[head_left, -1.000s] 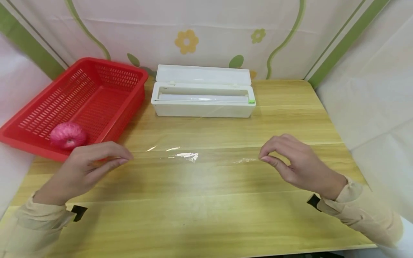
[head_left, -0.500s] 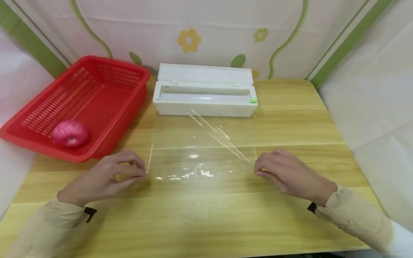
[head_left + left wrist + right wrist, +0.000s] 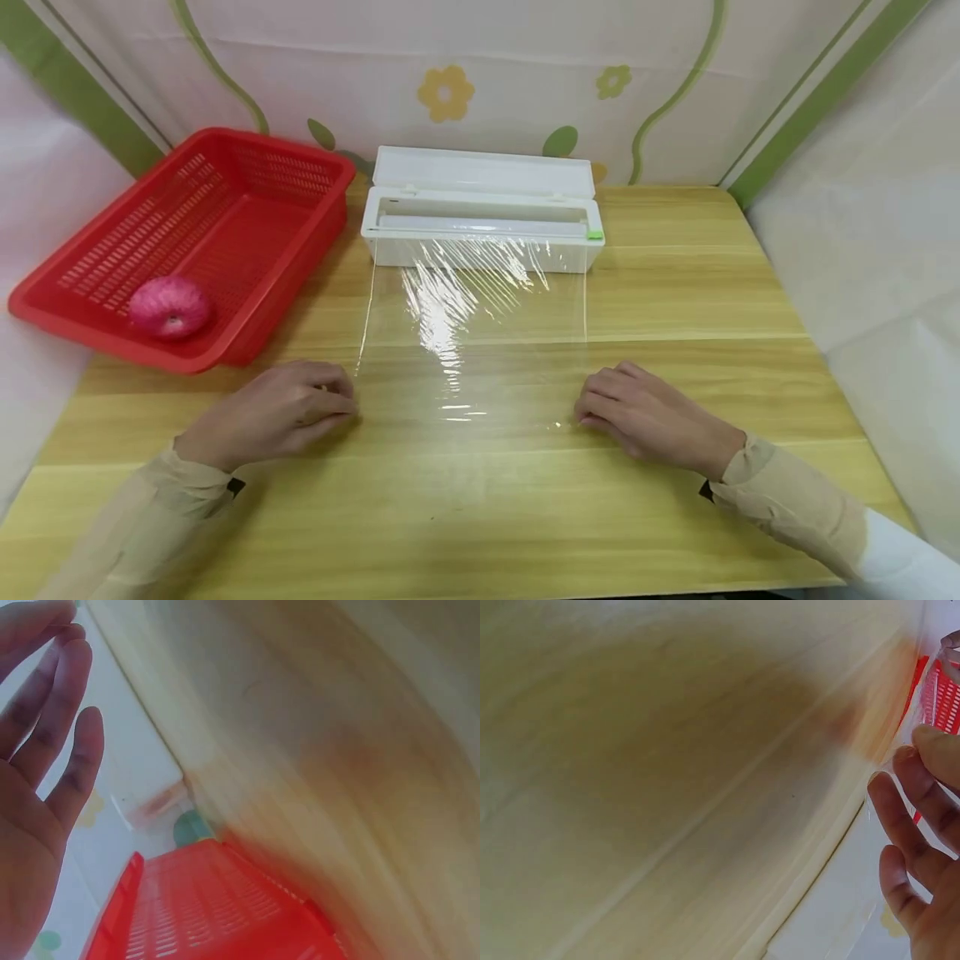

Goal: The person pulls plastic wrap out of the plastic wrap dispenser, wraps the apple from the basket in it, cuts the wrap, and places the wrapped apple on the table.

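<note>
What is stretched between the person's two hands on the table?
A clear sheet of cling film, running from the white dispenser box to the left hand and right hand, in the head view.

Beige long sleeves (image 3: pixel 787 512) on both arms, small black tab at each cuff, white layer under the right one; bare hands.

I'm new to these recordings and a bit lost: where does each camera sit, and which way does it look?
Head: worn high, looks down at table, film, basket; left hand, right hand show.
Left wrist: low along the table toward the basket; fingers show.
Right wrist: low over the wood; fingers show.
All share the table.
</note>
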Tool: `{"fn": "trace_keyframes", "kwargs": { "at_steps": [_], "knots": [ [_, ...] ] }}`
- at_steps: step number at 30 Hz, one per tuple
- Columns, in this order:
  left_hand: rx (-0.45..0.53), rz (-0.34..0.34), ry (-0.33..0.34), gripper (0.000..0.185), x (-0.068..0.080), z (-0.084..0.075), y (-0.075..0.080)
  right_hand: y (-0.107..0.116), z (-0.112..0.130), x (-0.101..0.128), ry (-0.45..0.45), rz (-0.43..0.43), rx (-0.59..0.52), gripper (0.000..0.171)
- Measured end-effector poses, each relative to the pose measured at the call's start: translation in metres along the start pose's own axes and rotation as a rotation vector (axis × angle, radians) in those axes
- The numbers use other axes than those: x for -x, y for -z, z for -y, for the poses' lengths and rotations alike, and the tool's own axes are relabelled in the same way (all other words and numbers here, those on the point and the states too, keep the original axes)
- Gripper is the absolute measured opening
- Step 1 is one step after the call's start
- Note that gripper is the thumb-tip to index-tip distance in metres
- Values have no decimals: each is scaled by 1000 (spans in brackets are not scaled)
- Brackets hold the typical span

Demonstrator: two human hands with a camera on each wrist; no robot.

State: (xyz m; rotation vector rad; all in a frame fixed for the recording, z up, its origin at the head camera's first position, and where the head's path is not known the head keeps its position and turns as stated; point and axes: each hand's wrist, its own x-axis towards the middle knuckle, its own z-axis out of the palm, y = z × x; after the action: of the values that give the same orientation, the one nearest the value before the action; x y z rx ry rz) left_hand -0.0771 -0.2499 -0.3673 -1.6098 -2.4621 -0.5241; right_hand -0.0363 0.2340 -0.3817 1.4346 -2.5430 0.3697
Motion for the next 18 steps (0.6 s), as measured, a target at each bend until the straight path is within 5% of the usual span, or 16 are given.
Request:
{"fn": "trace_keyframes", "kwargs": {
  "at_steps": [10, 18],
  "knots": [
    [-26, -7, 44, 10, -9, -3, -12, -4, -3, 5, 29, -16, 11, 15],
    [-132, 36, 155, 11, -11, -8, -16, -3, -2, 8, 13, 13, 6, 11]
  ]
}}
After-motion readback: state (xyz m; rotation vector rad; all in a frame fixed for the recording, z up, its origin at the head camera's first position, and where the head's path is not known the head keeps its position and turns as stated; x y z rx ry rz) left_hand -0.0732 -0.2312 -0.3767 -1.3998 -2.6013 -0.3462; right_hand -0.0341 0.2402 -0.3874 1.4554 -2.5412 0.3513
